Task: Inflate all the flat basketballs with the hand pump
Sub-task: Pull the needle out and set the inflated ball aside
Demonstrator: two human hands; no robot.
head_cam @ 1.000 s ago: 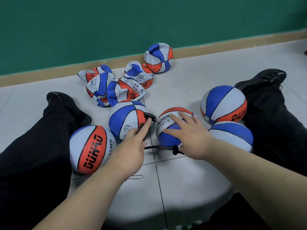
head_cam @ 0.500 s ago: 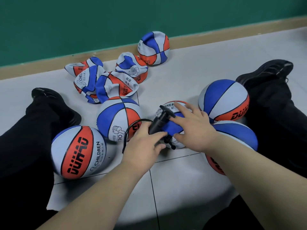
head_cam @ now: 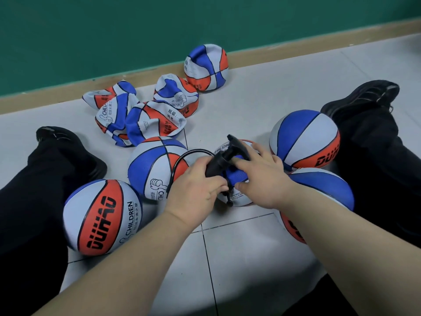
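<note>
Left hand (head_cam: 196,188) grips the black hand pump (head_cam: 219,159), fingers curled round its barrel. Right hand (head_cam: 262,176) lies with fingers spread on the centre basketball (head_cam: 238,198), which sits on the floor tiles (head_cam: 239,258). Flat basketballs (head_cam: 155,120) lie heaped far left, near the green wall (head_cam: 136,30).

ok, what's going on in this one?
A person sits on the tiled floor. The left hand grips the black plastic hand pump. The right hand rests on the red, white and blue basketball in the middle. Four inflated round basketballs lie around, and five crumpled flat basketballs wait by the green wall.
</note>
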